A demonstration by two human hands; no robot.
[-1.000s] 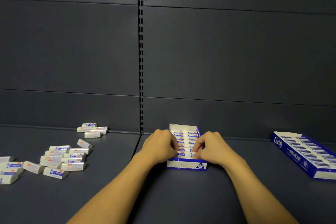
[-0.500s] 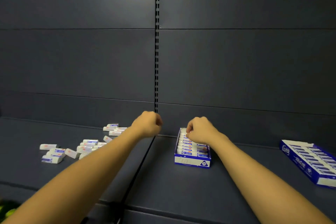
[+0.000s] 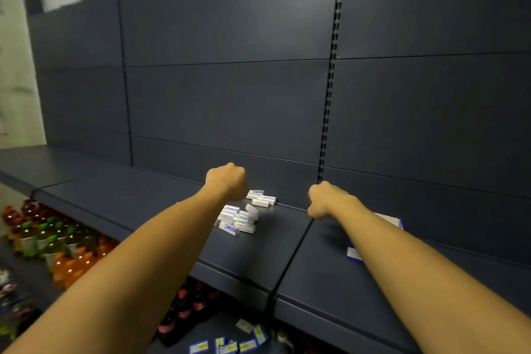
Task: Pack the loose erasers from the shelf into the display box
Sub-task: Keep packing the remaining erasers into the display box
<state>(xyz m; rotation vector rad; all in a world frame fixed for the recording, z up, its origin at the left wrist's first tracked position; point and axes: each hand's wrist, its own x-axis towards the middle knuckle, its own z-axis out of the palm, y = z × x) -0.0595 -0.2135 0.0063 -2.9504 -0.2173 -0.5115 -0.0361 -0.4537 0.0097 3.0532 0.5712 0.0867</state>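
Both my hands reach forward over a dark shelf [image 3: 258, 250], each curled into a fist seen from the back, and I cannot tell whether either one holds anything. My left hand [image 3: 227, 182] hangs above the back of the shelf, just left of a small cluster of loose erasers [image 3: 260, 200] lying against the rear panel. A larger heap of loose erasers [image 3: 238, 220], white with blue sleeves, lies nearer to me, partly hidden behind my left wrist. My right hand [image 3: 323, 201] hovers close to the seam where two shelf boards meet, well apart from the left hand. My right forearm covers most of the blue and white display box [image 3: 354, 253]; only its near corner and a far edge show, on the right board. Below the shelf, on the left, stand rows of bottled drinks [image 3: 48, 236] with green and orange caps. Small price tags [image 3: 230, 345] sit along a lower shelf edge.
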